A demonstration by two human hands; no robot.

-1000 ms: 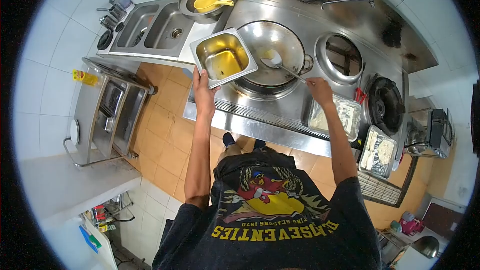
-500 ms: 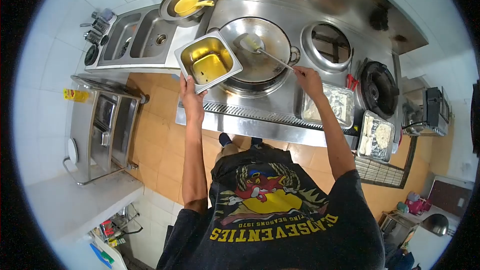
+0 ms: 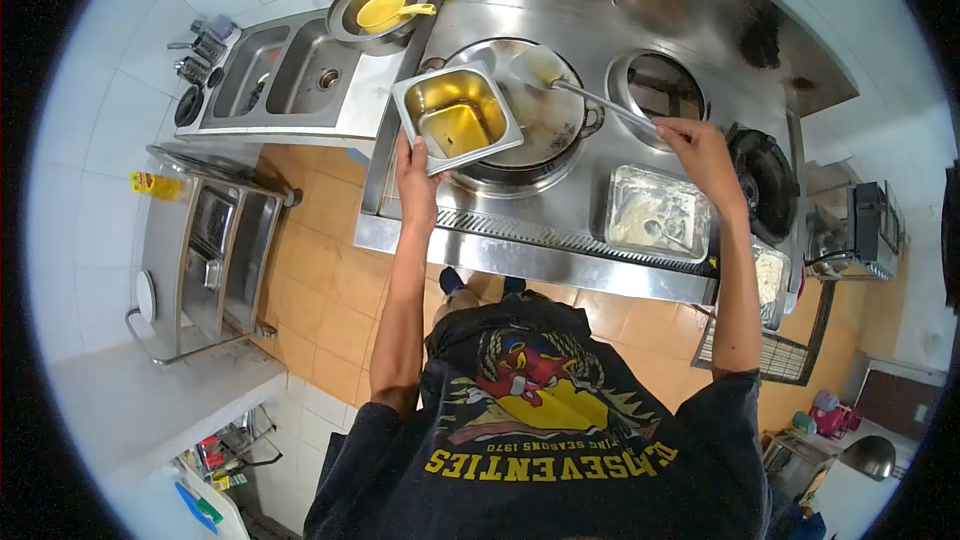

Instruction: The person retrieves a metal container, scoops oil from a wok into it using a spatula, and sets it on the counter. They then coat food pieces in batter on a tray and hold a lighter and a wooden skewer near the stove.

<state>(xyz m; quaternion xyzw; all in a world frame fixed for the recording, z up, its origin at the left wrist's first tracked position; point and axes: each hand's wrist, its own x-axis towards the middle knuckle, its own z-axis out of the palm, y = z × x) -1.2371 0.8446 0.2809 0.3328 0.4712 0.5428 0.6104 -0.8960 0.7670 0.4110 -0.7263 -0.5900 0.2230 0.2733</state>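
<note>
My left hand grips the near edge of a square metal container with yellow oil in it, tilted beside the wok. Pinched in my right hand is the handle end of a long ladle. The ladle's bowl is raised over the wok, blurred, with something yellowish in it. The container covers the wok's left part. Below and left of my right hand lies a clear tray with whitish batter or flour.
A double sink is at the upper left, beside a metal basin with a yellow scoop. Right of the wok are a round burner ring and a black burner. Another tray is partly behind my right forearm.
My right hand has moved right and the ladle has lifted from inside the wok. The metal container has shifted right relative to the wok and now overlaps its left side.
</note>
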